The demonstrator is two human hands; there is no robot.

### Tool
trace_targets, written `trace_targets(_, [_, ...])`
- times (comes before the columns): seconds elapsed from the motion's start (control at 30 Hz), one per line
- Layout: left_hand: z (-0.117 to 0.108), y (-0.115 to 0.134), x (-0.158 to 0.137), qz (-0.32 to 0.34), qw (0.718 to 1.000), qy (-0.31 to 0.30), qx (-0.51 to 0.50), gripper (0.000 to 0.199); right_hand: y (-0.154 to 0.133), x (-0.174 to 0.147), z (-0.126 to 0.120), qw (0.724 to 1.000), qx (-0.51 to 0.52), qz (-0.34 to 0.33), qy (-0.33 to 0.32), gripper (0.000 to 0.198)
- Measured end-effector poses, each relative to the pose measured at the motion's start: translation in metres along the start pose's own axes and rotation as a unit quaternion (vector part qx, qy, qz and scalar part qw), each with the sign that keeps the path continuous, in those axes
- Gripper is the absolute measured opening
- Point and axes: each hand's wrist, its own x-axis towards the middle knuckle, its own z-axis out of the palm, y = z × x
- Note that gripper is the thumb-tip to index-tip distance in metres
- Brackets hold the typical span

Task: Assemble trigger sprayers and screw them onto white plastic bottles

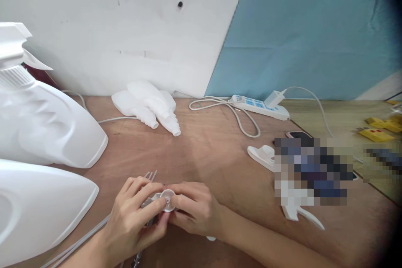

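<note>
Both my left hand (pixel 138 211) and my right hand (pixel 196 209) are closed together low in the middle of the head view. Between their fingertips they grip a small white round plastic part (pixel 168 204), dished, with a little hub at its centre. My left thumb and fingers press at its left side, my right ones at its right. Something pale sits behind it, mostly hidden by my left fingers. Thin clear tubes (pixel 82 238) lie under and beside my left hand, with their tips showing beyond the knuckles.
Large white spray bottles (pixel 53 121) lie close at left, one with a trigger head. Several small white bottles (pixel 153 102) rest near the wall. Behind stands a power strip (pixel 260 107) with a looped cable (pixel 220 102). At right are a white trigger piece (pixel 262 155) and a pixelated patch.
</note>
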Motion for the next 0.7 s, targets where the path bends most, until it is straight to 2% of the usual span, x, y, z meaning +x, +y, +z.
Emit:
trace_targets(0.27, [-0.0013, -0.005, -0.0008, -0.001, 0.999, -0.031, -0.012, 0.017, 0.0026, -0.0032, 0.0002, 0.998, 0.042, 0.046, -0.007, 0.022])
trace_targets(0.43, [-0.0013, -0.0038, -0.0024, -0.002, 0.999, -0.024, -0.045, 0.023, 0.0051, -0.0052, -0.0007, 0.999, 0.011, 0.031, -0.036, 0.012])
trace_targets(0.57, [-0.0002, -0.0026, -0.0028, 0.007, 0.999, -0.018, -0.034, 0.026, 0.006, -0.0064, 0.0003, 1.0, -0.004, 0.005, -0.024, 0.006])
trace_targets(0.7, [-0.0006, -0.0028, -0.0003, 0.021, 1.0, -0.014, -0.008, 0.021, 0.0051, -0.0052, 0.001, 1.0, -0.006, -0.003, -0.013, 0.008])
